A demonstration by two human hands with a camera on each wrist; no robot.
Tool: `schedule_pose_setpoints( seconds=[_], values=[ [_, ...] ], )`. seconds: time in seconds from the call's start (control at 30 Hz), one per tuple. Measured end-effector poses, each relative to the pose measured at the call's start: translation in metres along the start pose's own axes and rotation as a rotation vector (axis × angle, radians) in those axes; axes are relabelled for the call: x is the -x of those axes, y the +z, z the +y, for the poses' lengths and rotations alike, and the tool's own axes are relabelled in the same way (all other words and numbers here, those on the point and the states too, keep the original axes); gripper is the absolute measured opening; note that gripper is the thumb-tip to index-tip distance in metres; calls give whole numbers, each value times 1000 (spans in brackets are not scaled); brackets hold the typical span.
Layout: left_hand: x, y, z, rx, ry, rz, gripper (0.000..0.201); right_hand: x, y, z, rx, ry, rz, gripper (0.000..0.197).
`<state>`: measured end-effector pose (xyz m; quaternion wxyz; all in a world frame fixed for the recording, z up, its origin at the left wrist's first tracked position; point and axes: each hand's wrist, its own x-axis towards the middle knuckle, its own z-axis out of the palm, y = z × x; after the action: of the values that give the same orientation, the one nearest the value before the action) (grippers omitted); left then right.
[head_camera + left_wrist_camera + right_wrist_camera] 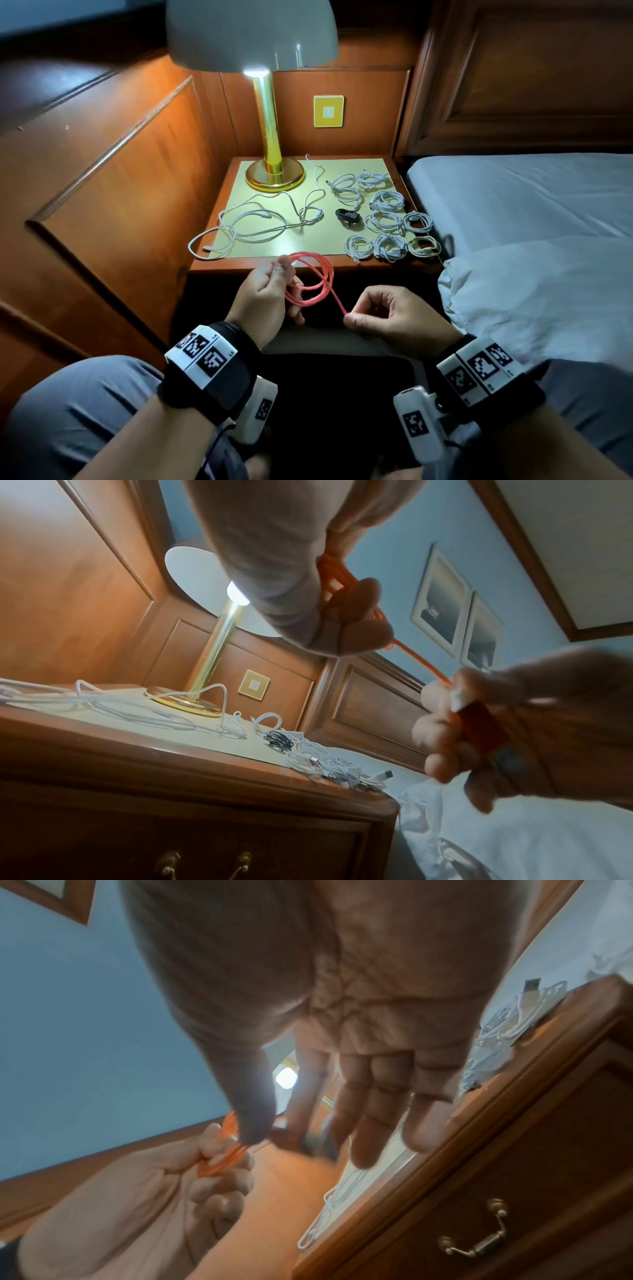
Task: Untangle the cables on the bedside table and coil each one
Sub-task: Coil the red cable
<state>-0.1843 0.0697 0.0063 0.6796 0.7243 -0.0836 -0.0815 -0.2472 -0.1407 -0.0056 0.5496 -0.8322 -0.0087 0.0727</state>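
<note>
A right hand (pixel 342 1042) pinches an orange cable (pixel 226 1156) whose loops the left hand (pixel 192 1177) grips, beside a wooden desk (pixel 514 1123).

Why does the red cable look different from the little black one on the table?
The red cable is held in the air by the left hand and right hand, half coiled; the small black cable lies finished on the bedside table. Red's loops are wider. Both are cables being coiled.
</note>
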Motion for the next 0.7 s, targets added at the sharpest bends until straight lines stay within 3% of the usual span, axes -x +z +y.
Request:
schedule_pose_setpoints(
  seconds=[0.07, 0.17, 0.27, 0.37, 0.53, 0.63, 0.7],
  values=[
    [3, 3, -2, -19, 13, -58, 40, 3, 3, 2, 27, 10, -42, 31],
    [4, 4, -4, -61, 19, -118, 35, 2, 5, -2, -62, -13, 13, 44],
    [10, 9, -6, -44, 9, -177, 35, 2, 13, -8, -192, -49, 5, 40],
    [12, 12, -8, -44, 13, -224, 40, 2, 21, -9, -162, -70, 26, 35],
    [3, 10, -4, 9, 50, -150, 40, -1, 12, -15, -197, -47, 165, 49],
    [0, 5, -3, -5, 41, -130, 21, -2, 6, -19, -224, -26, 233, 52],
    [1, 2, -3, -20, 40, -108, 13, -3, 1, -23, -210, -26, 273, 42]
  ],
)
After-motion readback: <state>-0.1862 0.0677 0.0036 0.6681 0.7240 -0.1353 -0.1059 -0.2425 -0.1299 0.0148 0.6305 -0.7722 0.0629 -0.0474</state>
